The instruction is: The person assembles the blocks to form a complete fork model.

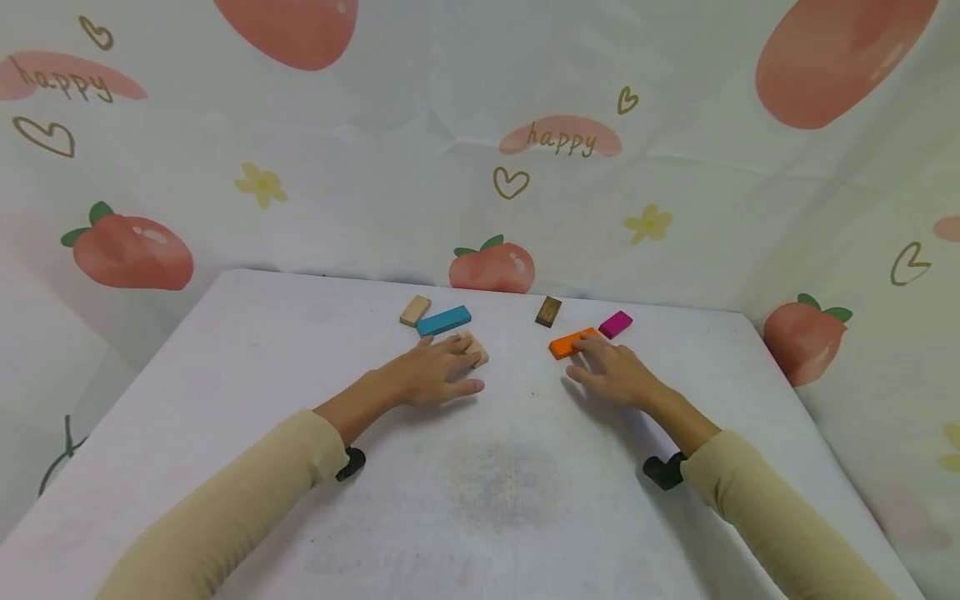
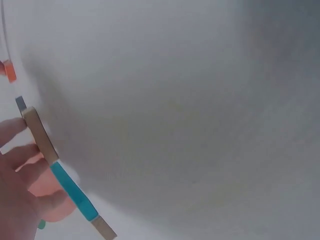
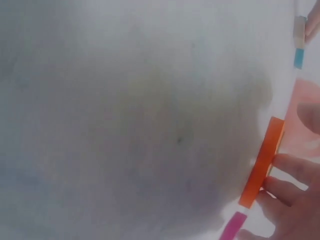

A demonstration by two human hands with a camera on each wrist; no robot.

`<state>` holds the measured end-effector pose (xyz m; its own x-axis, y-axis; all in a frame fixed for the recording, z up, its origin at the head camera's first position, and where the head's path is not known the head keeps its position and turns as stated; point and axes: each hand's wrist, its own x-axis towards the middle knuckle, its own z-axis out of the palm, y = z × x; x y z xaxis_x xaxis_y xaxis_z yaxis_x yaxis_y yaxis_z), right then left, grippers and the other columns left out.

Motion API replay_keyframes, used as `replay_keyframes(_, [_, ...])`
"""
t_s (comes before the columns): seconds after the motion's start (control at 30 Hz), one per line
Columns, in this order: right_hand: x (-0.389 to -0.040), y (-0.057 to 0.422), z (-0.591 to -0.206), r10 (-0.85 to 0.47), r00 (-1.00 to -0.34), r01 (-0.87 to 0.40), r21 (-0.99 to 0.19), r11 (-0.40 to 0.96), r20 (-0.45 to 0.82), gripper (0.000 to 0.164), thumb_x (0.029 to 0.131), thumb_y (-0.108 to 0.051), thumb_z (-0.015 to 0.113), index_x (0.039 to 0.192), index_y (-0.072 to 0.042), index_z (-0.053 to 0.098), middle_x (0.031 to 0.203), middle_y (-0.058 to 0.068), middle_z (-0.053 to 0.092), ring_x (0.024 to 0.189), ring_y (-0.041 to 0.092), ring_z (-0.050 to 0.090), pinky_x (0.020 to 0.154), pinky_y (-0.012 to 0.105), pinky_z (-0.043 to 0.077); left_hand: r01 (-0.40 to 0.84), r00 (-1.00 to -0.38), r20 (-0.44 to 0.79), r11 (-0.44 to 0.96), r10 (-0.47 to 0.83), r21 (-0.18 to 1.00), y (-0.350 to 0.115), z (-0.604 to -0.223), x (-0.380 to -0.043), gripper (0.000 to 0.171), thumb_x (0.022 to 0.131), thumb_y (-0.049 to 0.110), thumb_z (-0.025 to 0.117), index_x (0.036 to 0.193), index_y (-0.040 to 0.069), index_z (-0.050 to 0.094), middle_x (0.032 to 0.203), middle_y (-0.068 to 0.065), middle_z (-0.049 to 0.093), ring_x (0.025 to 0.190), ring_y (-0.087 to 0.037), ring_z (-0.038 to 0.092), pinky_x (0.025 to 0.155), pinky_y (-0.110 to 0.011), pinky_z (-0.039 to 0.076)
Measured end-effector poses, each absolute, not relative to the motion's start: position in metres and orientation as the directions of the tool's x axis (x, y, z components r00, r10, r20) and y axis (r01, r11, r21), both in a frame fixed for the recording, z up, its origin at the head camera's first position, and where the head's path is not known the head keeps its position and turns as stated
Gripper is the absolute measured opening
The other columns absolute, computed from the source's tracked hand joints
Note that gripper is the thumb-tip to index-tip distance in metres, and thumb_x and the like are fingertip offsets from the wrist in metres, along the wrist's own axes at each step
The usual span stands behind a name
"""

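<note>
Head view: left hand [image 1: 431,375] stretched across a white table [image 1: 390,533], fingers open and loosely extended, tips against a bare-wood block [image 2: 41,135], no curl around it. Just beyond, to the left, a blue block [image 1: 444,320], with an outer wooden block [image 1: 416,310] beside its far-left end, all lying flat, apparently for stability. Right hand [image 1: 611,375] at an orange block [image 3: 262,161], fingers likewise loosely extended, tips on the long side, thumb held apart; seemingly a light touch for steadying, hardly a grip. Just beside the orange block's right end, a magenta block [image 1: 617,324]; farther back, between the two groups, a dark brown block [image 1: 548,312], apart from both hands. Forearms angled in from either side in beige sleeves [image 1: 262,483], dark wrist mounts [image 1: 663,472] under the cuffs, most likely for the cameras. Behind the table, a fruit-print backdrop [image 1: 390,208], probably hung to screen off the surroundings. Contact between bare-wood and blue blocks hard to judge past the left fingers.
</note>
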<state>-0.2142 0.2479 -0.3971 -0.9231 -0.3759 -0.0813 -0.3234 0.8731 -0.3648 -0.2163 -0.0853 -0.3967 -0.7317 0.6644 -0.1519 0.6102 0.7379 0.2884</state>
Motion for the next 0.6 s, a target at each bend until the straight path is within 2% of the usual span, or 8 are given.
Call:
replay_keyframes(0.17, [-0.216, 0.243, -0.399, -0.363, -0.931, -0.306, -0.442, 0.843, -0.048, 0.052, 0.097, -0.03, 0.062, 0.137, 0.002, 0.055, 0.141, 0.022, 0.054, 0.134, 0.043, 0.044, 0.11, 0.062, 0.032, 0.659, -0.688, -0.122, 0.687, 0.715, 0.306, -0.083, -0.397, -0.213, 0.065, 0.1, 0.058, 0.045, 0.148, 0.015, 0.05, 0.16, -0.013, 0.032, 0.149, -0.029, 0.025, 0.115, -0.063, 0.02])
replay_keyframes(0.37, [-0.219, 0.237, -0.4, -0.372, -0.928, -0.33, -0.503, 0.799, 0.019, 0.034, 0.094, -0.018, 0.067, 0.123, 0.001, 0.064, 0.126, 0.018, 0.064, 0.126, 0.041, 0.051, 0.108, 0.06, 0.036, 0.691, -0.644, -0.132, 0.648, 0.753, 0.321, -0.075, -0.394, -0.208, 0.061, 0.099, 0.055, 0.049, 0.145, 0.016, 0.055, 0.158, -0.01, 0.036, 0.148, -0.027, 0.028, 0.115, -0.061, 0.024])
replay_keyframes(0.6, [-0.221, 0.23, -0.4, -0.394, -0.916, -0.369, -0.528, 0.765, 0.07, 0.026, 0.092, -0.009, 0.07, 0.114, 0.004, 0.067, 0.125, 0.022, 0.065, 0.123, 0.041, 0.054, 0.106, 0.057, 0.04, 0.736, -0.581, -0.114, 0.58, 0.806, 0.35, -0.067, -0.393, -0.203, 0.057, 0.098, 0.05, 0.052, 0.14, 0.013, 0.059, 0.155, -0.011, 0.04, 0.146, -0.026, 0.034, 0.116, -0.047, 0.031])
